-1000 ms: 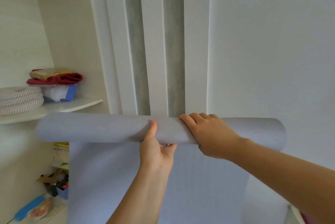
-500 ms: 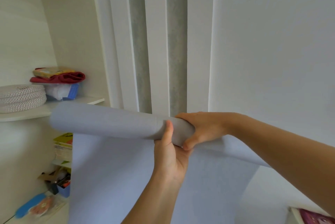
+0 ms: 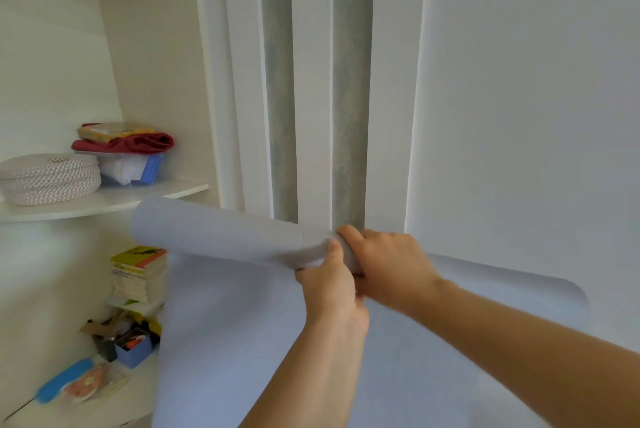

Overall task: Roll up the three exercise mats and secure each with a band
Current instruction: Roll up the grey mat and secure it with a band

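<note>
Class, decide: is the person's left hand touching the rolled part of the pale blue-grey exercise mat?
Touching. The head view shows the left hand gripping the pale blue-grey exercise mat's roll from below, thumb pressed against its front.

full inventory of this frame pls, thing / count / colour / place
exercise mat: 1, pale blue-grey, centre, top part rolled, rest hanging loose
rope coil: 1, white with flecks, middle shelf, far left
red cloth: 1, red, middle shelf, atop a white bundle
yellow packet: 1, yellow, on the red cloth
book stack: 1, yellow top, lower shelf
blue box: 1, blue, bottom left, among clutter
left hand: 1, gripping the roll from below
right hand: 1, gripping the roll's right end
</note>
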`<state>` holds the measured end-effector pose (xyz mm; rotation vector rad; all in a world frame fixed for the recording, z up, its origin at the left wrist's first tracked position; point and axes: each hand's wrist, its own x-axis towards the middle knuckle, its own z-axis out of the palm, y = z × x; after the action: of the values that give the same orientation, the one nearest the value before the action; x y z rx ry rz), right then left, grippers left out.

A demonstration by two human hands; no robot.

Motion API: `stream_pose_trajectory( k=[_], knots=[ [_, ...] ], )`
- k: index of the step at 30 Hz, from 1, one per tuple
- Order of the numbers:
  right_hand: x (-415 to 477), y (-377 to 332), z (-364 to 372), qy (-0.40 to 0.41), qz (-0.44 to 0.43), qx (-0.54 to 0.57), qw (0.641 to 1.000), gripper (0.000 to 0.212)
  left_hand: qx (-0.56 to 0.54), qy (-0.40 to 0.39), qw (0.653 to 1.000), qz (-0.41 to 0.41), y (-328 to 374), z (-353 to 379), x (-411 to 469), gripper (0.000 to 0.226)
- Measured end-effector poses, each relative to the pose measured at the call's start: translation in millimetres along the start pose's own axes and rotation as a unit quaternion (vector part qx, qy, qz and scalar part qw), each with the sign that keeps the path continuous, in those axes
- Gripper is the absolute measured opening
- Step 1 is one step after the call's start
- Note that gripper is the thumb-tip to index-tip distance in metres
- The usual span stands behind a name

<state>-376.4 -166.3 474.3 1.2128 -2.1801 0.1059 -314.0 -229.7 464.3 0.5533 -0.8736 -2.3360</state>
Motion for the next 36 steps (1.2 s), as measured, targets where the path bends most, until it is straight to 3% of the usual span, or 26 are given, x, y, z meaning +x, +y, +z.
stream_pose_trajectory(
  k=[4, 7, 9, 11, 15, 19, 24, 27, 30, 31, 33, 36],
  knots=[
    [-20, -4, 23, 0.043, -0.015, 0.021, 0.999, 0.071, 0.036, 0.004, 0.999, 0.026, -7, -14, 4, 0.048],
    [-28, -3, 19, -0.039, -0.019, 0.083, 0.996, 0.075, 0.048, -0.018, 0.998, 0.035, -9, -27, 10, 0.044],
    [-24, 4, 3, -0.143, 0.017, 0.236, 0.961, 0.071, 0.064, -0.061, 0.995, 0.043, -11, -33, 14, 0.039],
    [-13, 14, -11, -0.19, 0.06, 0.328, 0.923, 0.066, 0.096, -0.116, 0.987, 0.056, -11, -34, 15, 0.038],
    [5, 30, -33, -0.227, 0.057, 0.337, 0.912, 0.076, 0.128, -0.213, 0.965, 0.09, -5, -26, 15, 0.046],
    [14, 35, -54, -0.195, 0.064, 0.389, 0.898, 0.051, 0.134, -0.302, 0.938, 0.102, 12, -13, 17, 0.051],
    [19, 34, -52, -0.098, 0.1, 0.43, 0.892, 0.069, 0.148, -0.374, 0.912, 0.084, 38, 9, 23, 0.052],
    [15, 31, -45, -0.015, 0.141, 0.424, 0.894, 0.063, 0.22, -0.355, 0.906, 0.061, 46, 27, 27, 0.047],
    [6, 23, -27, 0.048, 0.197, 0.397, 0.895, 0.058, 0.368, -0.244, 0.895, 0.066, 40, 40, 27, 0.109],
    [2, 19, -21, 0.059, 0.214, 0.388, 0.895, 0.056, 0.393, -0.197, 0.895, 0.077, 33, 38, 29, 0.116],
    [-6, 10, -11, 0.083, 0.229, 0.355, 0.903, 0.051, 0.335, -0.129, 0.925, 0.124, 13, 31, 28, 0.089],
    [-13, -1, 7, 0.093, 0.233, 0.3, 0.92, 0.054, 0.248, -0.106, 0.949, 0.166, -8, 16, 22, 0.041]
  ],
)
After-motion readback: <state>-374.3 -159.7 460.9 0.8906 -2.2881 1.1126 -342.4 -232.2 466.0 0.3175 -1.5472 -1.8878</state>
